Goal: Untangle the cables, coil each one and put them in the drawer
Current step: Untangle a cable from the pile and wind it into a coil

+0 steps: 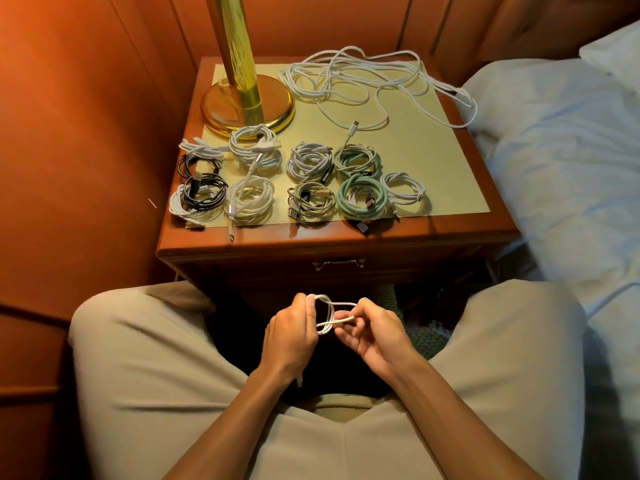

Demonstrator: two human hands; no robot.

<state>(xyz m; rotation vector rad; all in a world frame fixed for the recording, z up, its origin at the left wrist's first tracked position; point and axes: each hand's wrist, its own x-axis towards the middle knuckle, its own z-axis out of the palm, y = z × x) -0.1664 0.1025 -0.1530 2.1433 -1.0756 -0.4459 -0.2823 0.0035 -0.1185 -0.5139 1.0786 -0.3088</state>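
Left hand [290, 336]: fingers curled round a small coil of white cable [328, 315], gripping its left side; one plug end hangs below the wrist. Right hand [372, 329]: thumb and forefinger pinch the cable's free run just right of the coil, remaining fingers loosely spread. Both hands low over the lap, between the knees, forearms converging from below, palms turned partly toward each other.

Directly beyond the grip: the nightstand [346, 242], its drawer [338, 268] shut, brass handle facing the hands. Contents not visible.

On the nightstand top, beyond the drawer front, coiled cables in two rough rows. Count: two green coils [360, 197], about three black coils [202, 192] at far left, roughly seven white or grey coils [251, 199]; overlap at far left makes the count uncertain.

Farther back and right of the grip: one loose tangle of white cable [367, 81], uncoiled, one strand trailing over the right edge. Number of cables in it cannot be told.

Back left: brass lamp base [247, 105]. Right of everything: bed with pale sheets [561, 161].
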